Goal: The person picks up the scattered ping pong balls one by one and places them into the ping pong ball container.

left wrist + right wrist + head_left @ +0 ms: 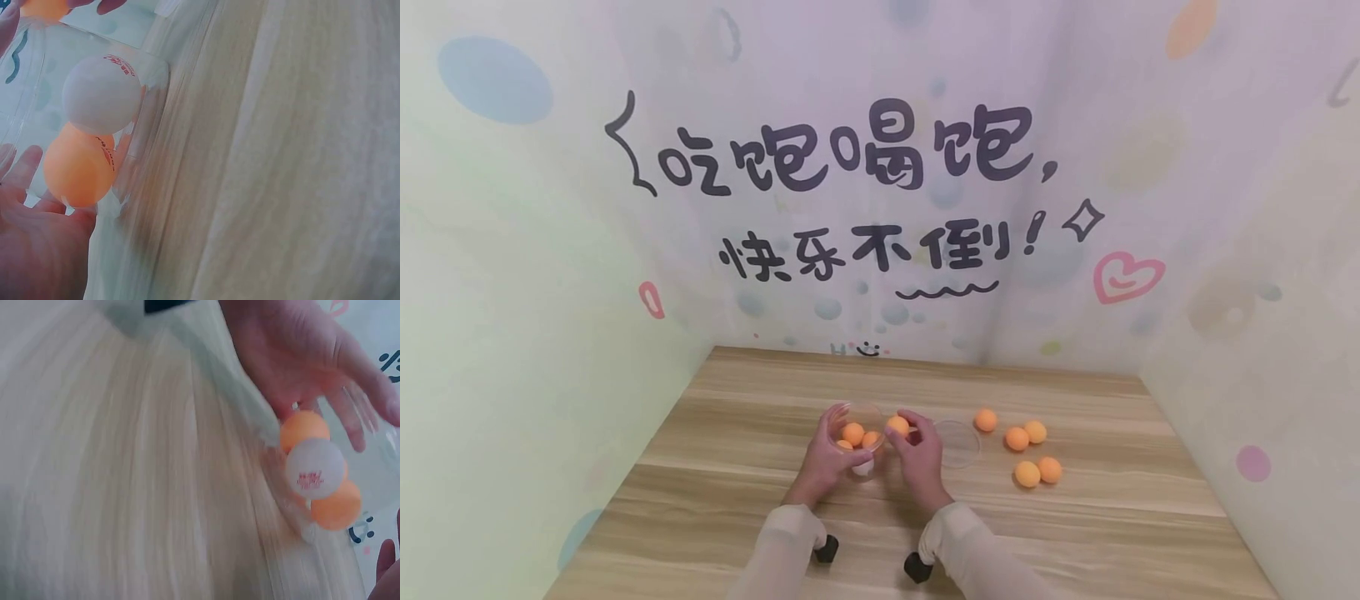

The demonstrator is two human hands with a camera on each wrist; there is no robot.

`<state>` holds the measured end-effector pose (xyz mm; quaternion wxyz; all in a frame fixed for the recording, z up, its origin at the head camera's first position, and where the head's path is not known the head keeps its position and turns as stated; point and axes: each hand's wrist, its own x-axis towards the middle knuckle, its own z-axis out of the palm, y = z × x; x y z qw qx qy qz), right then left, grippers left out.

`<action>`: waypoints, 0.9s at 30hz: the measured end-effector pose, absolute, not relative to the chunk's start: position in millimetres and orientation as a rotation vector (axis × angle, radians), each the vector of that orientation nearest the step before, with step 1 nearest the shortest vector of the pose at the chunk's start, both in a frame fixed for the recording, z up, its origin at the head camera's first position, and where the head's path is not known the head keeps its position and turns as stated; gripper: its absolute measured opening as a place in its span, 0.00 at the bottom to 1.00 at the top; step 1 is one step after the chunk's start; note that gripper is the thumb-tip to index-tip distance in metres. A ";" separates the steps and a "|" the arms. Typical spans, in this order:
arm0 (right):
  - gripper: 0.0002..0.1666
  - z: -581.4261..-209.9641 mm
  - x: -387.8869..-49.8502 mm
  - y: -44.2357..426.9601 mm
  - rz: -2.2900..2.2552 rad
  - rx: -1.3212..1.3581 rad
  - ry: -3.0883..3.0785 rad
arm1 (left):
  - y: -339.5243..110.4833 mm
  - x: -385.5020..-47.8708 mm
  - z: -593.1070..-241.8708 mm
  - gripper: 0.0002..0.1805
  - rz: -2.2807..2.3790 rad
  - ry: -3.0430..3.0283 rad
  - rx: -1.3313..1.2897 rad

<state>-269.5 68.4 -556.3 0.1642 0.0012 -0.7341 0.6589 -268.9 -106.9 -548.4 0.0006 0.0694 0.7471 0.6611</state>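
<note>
Clear jar (867,415): gripped by your left hand (822,458), left of the round lid (957,444) on the counter (1112,500); probably slick, hold by its wall. Orange table-tennis ball (897,427): pinched by your right hand (923,458), beside the jar; likely light, dentable; pinch sides gently.

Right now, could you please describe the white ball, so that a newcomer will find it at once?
Above the wooden table, find the left hand, which holds a clear container. Look inside, where several orange balls lie with the white ball. It bears red lettering, and its colour sets it apart: every other ball in view is orange.
</note>
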 end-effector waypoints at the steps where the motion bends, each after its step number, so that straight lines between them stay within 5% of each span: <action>1: 0.21 -554.8 -269.0 67.5 1.905 -0.013 -2.082 | -107.1 -270.7 -551.7 0.53 2.075 2.350 0.213; 13: 0.24 -537.7 -264.3 50.4 2.091 -0.141 -1.964 | -107.8 -277.6 -567.6 0.53 2.070 2.402 0.180; 27: 0.23 -545.5 -268.8 41.2 2.022 0.019 -2.055 | -106.6 -260.5 -532.2 0.50 2.054 2.344 0.224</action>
